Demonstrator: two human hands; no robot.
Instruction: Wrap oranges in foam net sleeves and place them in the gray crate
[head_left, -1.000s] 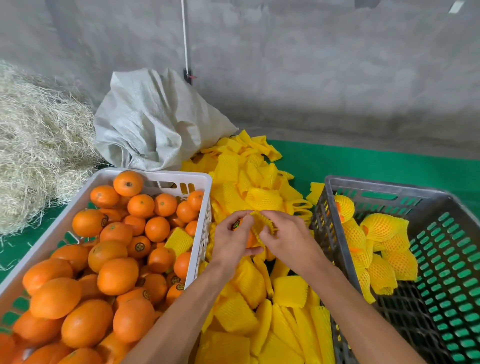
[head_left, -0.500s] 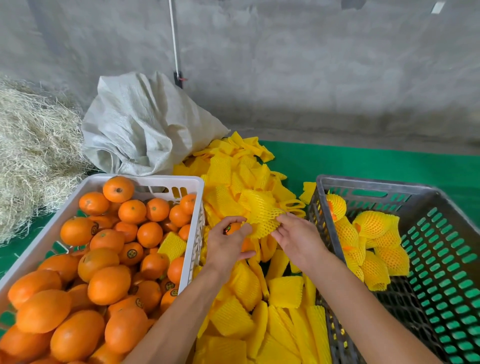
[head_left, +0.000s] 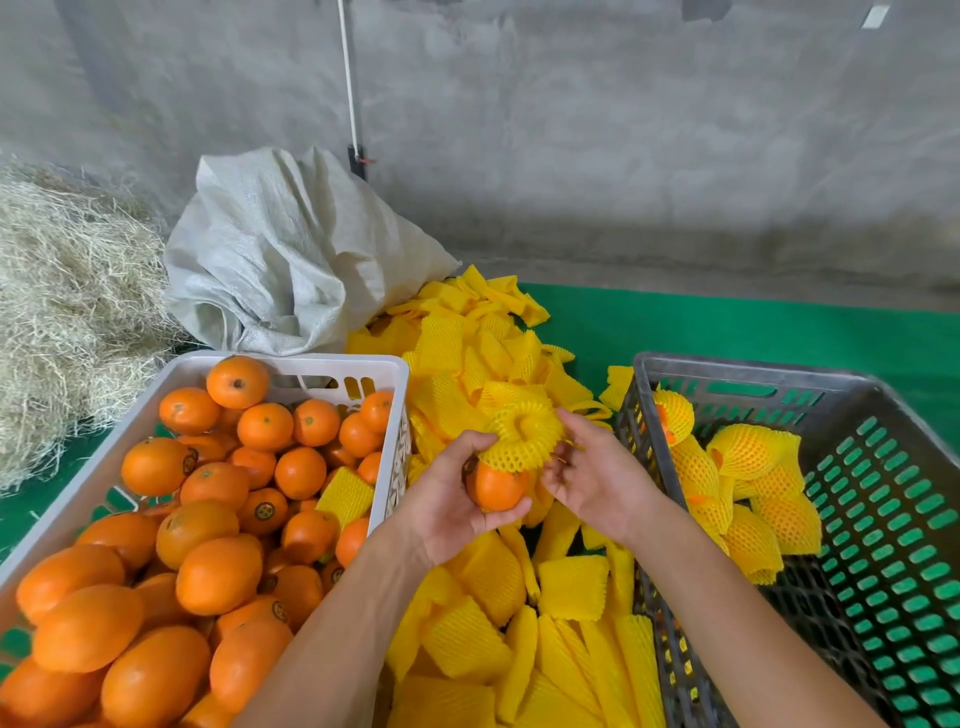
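While the left hand (head_left: 448, 506) cupped one orange (head_left: 494, 486) between the two crates, a foam net sleeve (head_left: 521, 434) sat only over its top, and the right hand (head_left: 597, 480) hovered just beside it with fingers loosely spread, holding nothing I could see. A few wrapped oranges (head_left: 743, 452) lay in the gray crate (head_left: 883, 519); the white crate (head_left: 291, 366) was full of bare fruit, so most remained.

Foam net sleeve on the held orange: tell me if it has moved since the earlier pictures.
Yes. The foam net sleeve has slid down over the orange, toward the person, judged against the gray crate.
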